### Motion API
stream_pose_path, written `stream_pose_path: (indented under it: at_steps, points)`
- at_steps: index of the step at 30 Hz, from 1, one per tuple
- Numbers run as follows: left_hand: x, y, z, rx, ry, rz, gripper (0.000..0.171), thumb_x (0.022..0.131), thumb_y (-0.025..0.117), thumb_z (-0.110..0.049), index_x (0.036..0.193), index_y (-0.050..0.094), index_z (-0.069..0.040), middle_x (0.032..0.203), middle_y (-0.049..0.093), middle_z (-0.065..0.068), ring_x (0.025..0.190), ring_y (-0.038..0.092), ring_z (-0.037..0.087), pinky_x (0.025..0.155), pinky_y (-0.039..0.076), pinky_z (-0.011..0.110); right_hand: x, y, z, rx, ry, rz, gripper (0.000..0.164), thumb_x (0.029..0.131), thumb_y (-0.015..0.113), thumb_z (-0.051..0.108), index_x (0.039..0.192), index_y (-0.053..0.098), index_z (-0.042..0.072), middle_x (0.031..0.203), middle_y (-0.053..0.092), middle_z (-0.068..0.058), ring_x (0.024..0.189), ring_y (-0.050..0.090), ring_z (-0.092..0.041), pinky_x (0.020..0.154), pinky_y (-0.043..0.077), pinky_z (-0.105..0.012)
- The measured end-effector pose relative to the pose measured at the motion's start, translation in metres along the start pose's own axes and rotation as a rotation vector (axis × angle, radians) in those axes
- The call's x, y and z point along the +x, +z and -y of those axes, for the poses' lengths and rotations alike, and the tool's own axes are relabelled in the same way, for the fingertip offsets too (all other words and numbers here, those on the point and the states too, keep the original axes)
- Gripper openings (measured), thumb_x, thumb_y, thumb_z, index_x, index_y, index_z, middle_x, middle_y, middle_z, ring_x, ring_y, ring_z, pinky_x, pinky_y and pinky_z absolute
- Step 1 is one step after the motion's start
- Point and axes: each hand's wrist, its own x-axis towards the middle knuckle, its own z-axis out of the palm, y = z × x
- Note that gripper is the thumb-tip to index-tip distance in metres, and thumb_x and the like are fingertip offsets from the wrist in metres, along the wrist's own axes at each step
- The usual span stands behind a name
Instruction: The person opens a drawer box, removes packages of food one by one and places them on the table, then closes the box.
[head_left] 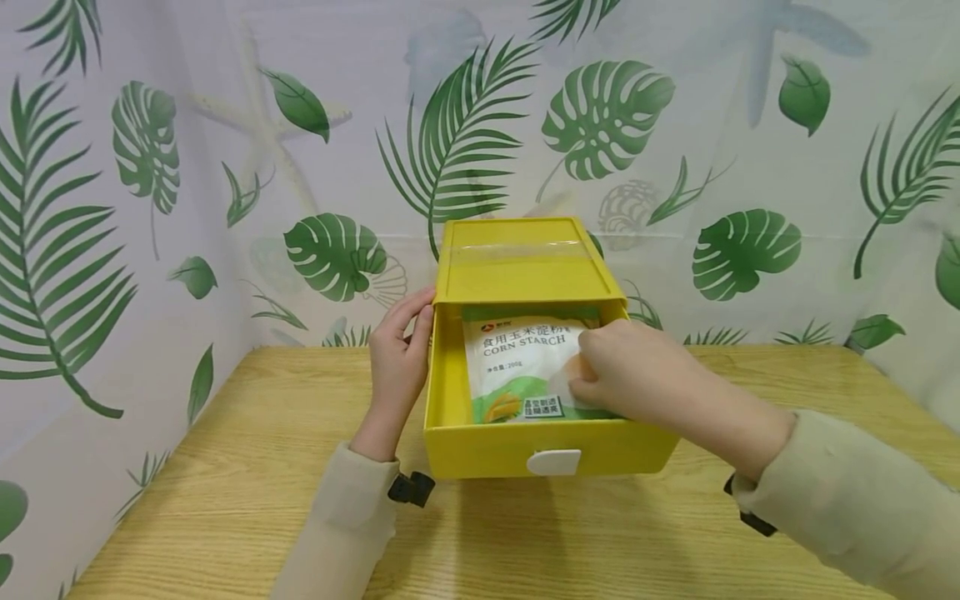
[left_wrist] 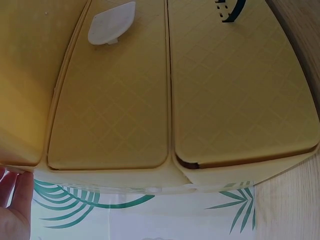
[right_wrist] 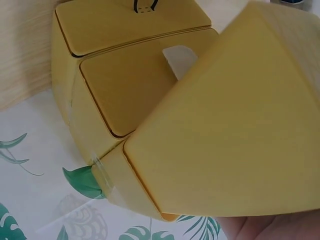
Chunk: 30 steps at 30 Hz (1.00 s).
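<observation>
A yellow drawer stands pulled out of the top of a yellow cabinet. Inside it lies a white and green bag of corn starch, printed side up. My right hand reaches over the drawer's right wall and grips the bag's right edge with curled fingers; the fingertips are hidden. With its fingers along the cabinet's left side, my left hand rests at the front corner beside the drawer. In the right wrist view, the drawer's side hides most of that hand.
Two closed lower drawers show in the left wrist view, the middle one with a white tab handle, the bottom one with a dark loop. Clear tape crosses the cabinet top. Behind the wooden table hangs a leaf-patterned cloth.
</observation>
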Motion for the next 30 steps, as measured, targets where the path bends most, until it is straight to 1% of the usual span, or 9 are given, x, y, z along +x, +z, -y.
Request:
stream_pose_path:
  at_steps: [2, 8, 12, 14, 20, 21, 22, 28, 30]
  points:
    - [0.000, 0.000, 0.000, 0.002, 0.000, -0.001, 0.024, 0.090, 0.051, -0.007, 0.107, 0.061, 0.005, 0.108, 0.059, 0.016, 0.099, 0.055, 0.021, 0.068, 0.053, 0.031, 0.001, 0.001, 0.000, 0.010, -0.011, -0.012, 0.031, 0.076, 0.061, 0.016, 0.055, 0.038, 0.012, 0.048, 0.026, 0.002, 0.045, 0.028, -0.012, 0.043, 0.022, -0.022]
    - [0.000, -0.001, 0.001, 0.000, 0.008, -0.002, 0.024, 0.090, 0.051, -0.008, 0.107, 0.061, 0.005, 0.108, 0.059, 0.015, 0.099, 0.055, 0.021, 0.067, 0.053, 0.032, 0.003, 0.002, 0.002, 0.032, -0.027, -0.014, 0.031, 0.076, 0.062, 0.017, 0.056, 0.038, 0.012, 0.048, 0.028, 0.002, 0.045, 0.029, -0.012, 0.043, 0.022, -0.022]
    - [0.000, -0.001, 0.003, -0.011, 0.012, 0.000, 0.024, 0.090, 0.051, -0.006, 0.107, 0.061, 0.006, 0.109, 0.058, 0.015, 0.100, 0.055, 0.022, 0.066, 0.053, 0.033, 0.005, 0.002, 0.004, 0.026, -0.041, -0.017, 0.031, 0.076, 0.063, 0.018, 0.057, 0.039, 0.012, 0.049, 0.031, 0.001, 0.045, 0.031, -0.012, 0.043, 0.023, -0.022]
    - [0.000, -0.001, 0.001, -0.014, 0.003, 0.004, 0.023, 0.089, 0.050, -0.003, 0.107, 0.060, 0.008, 0.109, 0.058, 0.018, 0.100, 0.055, 0.025, 0.066, 0.053, 0.035, 0.005, 0.002, 0.006, 0.022, -0.045, -0.018, 0.030, 0.076, 0.063, 0.018, 0.057, 0.040, 0.012, 0.049, 0.031, 0.001, 0.045, 0.032, -0.012, 0.042, 0.023, -0.022]
    - [0.000, -0.003, -0.026, -0.006, -0.016, 0.006, 0.021, 0.088, 0.049, 0.003, 0.104, 0.059, 0.013, 0.107, 0.057, 0.023, 0.099, 0.054, 0.030, 0.068, 0.053, 0.037, 0.006, 0.001, 0.008, 0.030, -0.047, -0.008, 0.030, 0.077, 0.063, 0.018, 0.058, 0.041, 0.011, 0.050, 0.032, 0.001, 0.046, 0.033, -0.012, 0.042, 0.024, -0.022]
    - [0.000, -0.004, -0.030, -0.005, -0.015, 0.006, 0.021, 0.088, 0.049, 0.003, 0.104, 0.058, 0.013, 0.107, 0.057, 0.024, 0.099, 0.054, 0.031, 0.068, 0.053, 0.037, 0.007, 0.001, 0.007, 0.032, -0.043, -0.005, 0.030, 0.077, 0.064, 0.019, 0.058, 0.041, 0.011, 0.049, 0.033, 0.001, 0.046, 0.034, -0.012, 0.042, 0.024, -0.022]
    - [0.000, -0.004, -0.031, -0.005, -0.014, 0.005, 0.021, 0.088, 0.049, 0.003, 0.104, 0.059, 0.013, 0.107, 0.057, 0.024, 0.099, 0.055, 0.030, 0.068, 0.053, 0.036, 0.007, 0.001, 0.007, 0.033, -0.039, -0.002, 0.030, 0.077, 0.064, 0.020, 0.058, 0.042, 0.011, 0.049, 0.034, 0.001, 0.046, 0.034, -0.012, 0.042, 0.025, -0.022]
    - [0.000, -0.004, -0.030, -0.010, -0.021, 0.009, 0.022, 0.089, 0.049, 0.002, 0.105, 0.059, 0.013, 0.107, 0.057, 0.023, 0.099, 0.054, 0.030, 0.069, 0.052, 0.036, 0.005, 0.001, 0.005, 0.010, 0.031, 0.008, 0.034, 0.079, 0.061, 0.024, 0.055, 0.040, 0.012, 0.048, 0.033, 0.001, 0.044, 0.034, -0.012, 0.040, 0.025, -0.022]
    - [0.000, -0.004, -0.029, -0.008, -0.019, 0.009, 0.021, 0.088, 0.049, 0.003, 0.104, 0.059, 0.013, 0.107, 0.057, 0.023, 0.099, 0.054, 0.030, 0.069, 0.052, 0.036, 0.005, 0.001, 0.006, 0.006, 0.063, 0.027, 0.034, 0.080, 0.059, 0.026, 0.054, 0.041, 0.012, 0.048, 0.034, 0.001, 0.044, 0.035, -0.012, 0.040, 0.024, -0.022]
